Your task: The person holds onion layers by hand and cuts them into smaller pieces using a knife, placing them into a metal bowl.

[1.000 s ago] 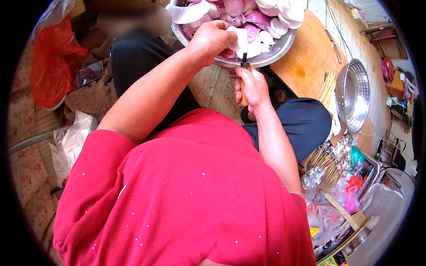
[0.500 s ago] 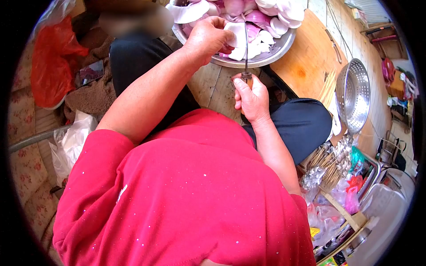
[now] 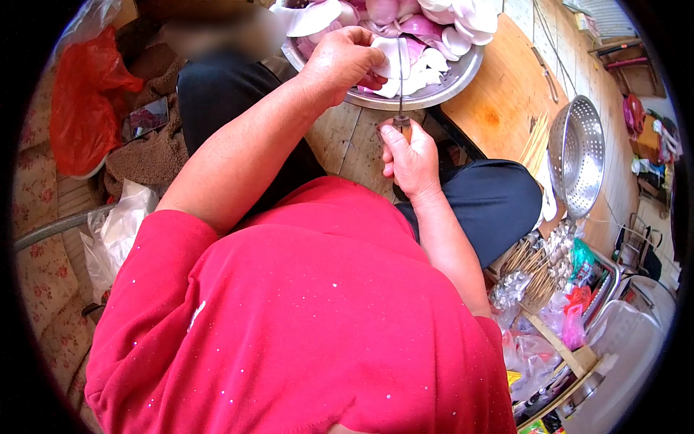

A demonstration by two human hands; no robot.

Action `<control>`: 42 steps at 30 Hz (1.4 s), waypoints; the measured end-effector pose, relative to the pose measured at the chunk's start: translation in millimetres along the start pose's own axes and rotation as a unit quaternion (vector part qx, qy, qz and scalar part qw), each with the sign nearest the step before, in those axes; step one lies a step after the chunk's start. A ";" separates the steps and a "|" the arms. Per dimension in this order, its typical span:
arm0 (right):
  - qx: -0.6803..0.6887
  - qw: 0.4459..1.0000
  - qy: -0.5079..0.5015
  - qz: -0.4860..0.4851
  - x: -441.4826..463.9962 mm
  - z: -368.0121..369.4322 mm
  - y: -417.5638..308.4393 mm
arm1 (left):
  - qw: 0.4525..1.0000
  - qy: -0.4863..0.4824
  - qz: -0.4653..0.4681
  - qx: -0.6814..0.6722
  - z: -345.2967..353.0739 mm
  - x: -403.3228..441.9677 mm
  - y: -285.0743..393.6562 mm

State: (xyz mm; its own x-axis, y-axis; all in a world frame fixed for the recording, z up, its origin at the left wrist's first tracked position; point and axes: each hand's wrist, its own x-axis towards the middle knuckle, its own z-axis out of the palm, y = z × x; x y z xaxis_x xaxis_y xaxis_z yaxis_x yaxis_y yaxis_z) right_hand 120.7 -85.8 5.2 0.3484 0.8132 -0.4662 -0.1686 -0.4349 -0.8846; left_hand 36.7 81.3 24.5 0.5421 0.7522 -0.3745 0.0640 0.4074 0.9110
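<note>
My left hand (image 3: pixel 345 64) is closed, pinching a pale onion piece (image 3: pixel 392 58) between thumb and fingers above a metal bowl. In my right hand (image 3: pixel 412 158) is a wooden-handled tool (image 3: pixel 400 94) with a long, thin metal shaft or edge-on blade, pointing up and away from me. The onion piece is at this thin metal part; whether it is pierced or only touched I cannot tell. Beneath, the perforated bowl (image 3: pixel 457 94) holds many purple and white onion layers (image 3: pixel 426 32).
Right of the bowl is a wooden board (image 3: pixel 484 108) with a knife (image 3: pixel 543 72) beyond it. A steel colander (image 3: pixel 578 155) stands tilted near thin sticks (image 3: pixel 533 145). Loaded skewers (image 3: pixel 535 267) and plastic bags lie lower right. A red bag (image 3: pixel 90 101) and a phone (image 3: pixel 147 119) are at left.
The onion piece in my left hand has shifted slightly right against the tool's metal part. My right hand has hardly moved.
</note>
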 end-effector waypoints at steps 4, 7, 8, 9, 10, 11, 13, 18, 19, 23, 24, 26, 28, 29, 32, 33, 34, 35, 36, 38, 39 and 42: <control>0.003 1.000 -0.005 0.012 5.4 -2.4 -5.6 | 1.000 -0.021 -0.017 -0.014 -1.4 1.2 1.4; 0.004 1.000 -0.012 0.012 13.8 -5.3 -12.4 | 0.999 -0.027 -0.024 -0.019 1.6 -1.0 7.2; 0.003 1.000 -0.011 0.012 19.7 -7.2 -13.4 | 0.998 -0.054 -0.025 -0.022 2.6 -3.1 9.4; 0.014 0.999 -0.003 0.031 26.9 -8.7 -14.6 | 0.996 -0.081 -0.025 -0.025 3.1 -4.3 10.8; 0.025 0.998 0.006 0.049 30.8 -9.2 -16.0 | 0.996 -0.083 -0.025 -0.024 3.2 -2.7 8.1; 0.034 0.998 0.022 0.040 32.1 -8.9 -17.5 | 0.998 -0.060 -0.021 -0.007 3.0 0.6 3.2; 0.077 0.996 0.044 0.021 32.7 -14.2 -16.8 | 0.998 -0.033 -0.025 0.036 2.2 3.6 2.5; 0.094 0.994 0.054 0.012 24.9 -15.5 -12.1 | 0.958 -0.064 -0.001 0.279 -8.0 11.3 -12.3; 0.092 0.994 0.053 0.015 22.7 -15.4 -10.8 | 0.929 -0.034 0.062 0.363 -9.5 13.6 -15.9; 0.077 0.996 0.050 0.020 12.4 -14.6 -8.1 | 0.876 0.065 0.237 0.415 -25.3 23.6 -6.7; 0.066 0.996 0.050 0.021 10.7 -14.0 -7.4 | 0.856 0.091 0.290 0.417 -30.6 21.5 9.6; 0.073 0.996 0.042 0.015 7.3 -12.3 -7.1 | 0.839 0.151 0.269 0.448 -42.7 19.5 39.7; 0.062 0.997 0.042 0.027 6.7 -10.9 -6.8 | 0.808 0.162 0.267 0.499 -60.0 24.4 61.7; 0.058 0.997 0.035 0.025 8.3 -12.6 -2.8 | 0.785 0.161 0.217 0.557 -63.4 20.9 73.3; 0.044 0.999 0.025 0.004 7.8 -9.9 -3.1 | 0.696 0.185 0.145 0.679 -92.8 45.6 68.4; 0.036 0.999 0.023 0.008 7.3 -9.2 -3.7 | 0.693 0.185 0.146 0.681 -99.2 54.9 61.1; 0.039 0.999 0.023 0.007 7.1 -8.2 -3.8 | 0.687 0.201 0.117 0.688 -102.5 62.1 54.5; 0.036 0.999 0.021 0.005 6.7 -7.2 -3.8 | 0.681 0.217 0.087 0.694 -106.8 69.3 48.9; 0.033 0.999 0.019 0.003 6.6 -6.7 -3.5 | 0.681 0.217 0.089 0.694 -103.5 67.5 52.6; 0.035 0.999 0.013 -0.001 7.3 -6.5 0.4 | 0.696 0.142 -0.037 0.703 -96.8 63.7 59.1; 0.036 0.999 0.006 -0.004 6.8 -6.1 1.1 | 0.672 0.169 0.032 0.720 -96.9 60.2 55.5; 0.013 1.000 0.007 -0.004 1.8 -4.9 -3.1 | 0.807 0.141 -0.042 0.571 -98.4 55.2 64.6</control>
State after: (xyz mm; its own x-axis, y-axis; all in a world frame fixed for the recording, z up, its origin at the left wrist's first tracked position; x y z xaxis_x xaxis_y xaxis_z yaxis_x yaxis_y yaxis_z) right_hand 126.4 -84.9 7.1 0.3633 0.8106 -0.4592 -0.1901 -0.4180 -0.8883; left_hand -11.7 200.1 45.7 0.2935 0.9006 -0.3205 0.9092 -0.1595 0.3846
